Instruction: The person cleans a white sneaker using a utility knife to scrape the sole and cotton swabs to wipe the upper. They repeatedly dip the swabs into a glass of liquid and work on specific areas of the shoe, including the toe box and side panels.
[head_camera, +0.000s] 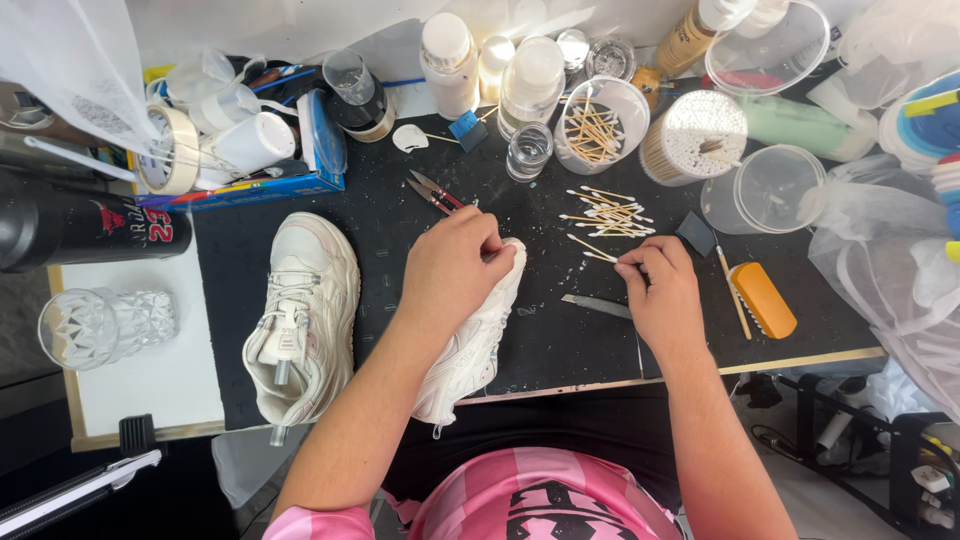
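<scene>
Left hand (455, 262) grip around soft white sneaker (475, 340), right hand (660, 290) pinching thin cotton swab (592, 247).

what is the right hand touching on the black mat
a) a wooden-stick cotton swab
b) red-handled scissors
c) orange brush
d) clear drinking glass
a: the right hand pinches a wooden-stick cotton swab at the edge of the loose swab pile, while the left hand rests on the white sneaker.

Bright daylight from the far side floods my dark surface (560, 340), glaring off the far clear jars (770, 45), with soft short shadows and slightly curved, softer edges.
</scene>
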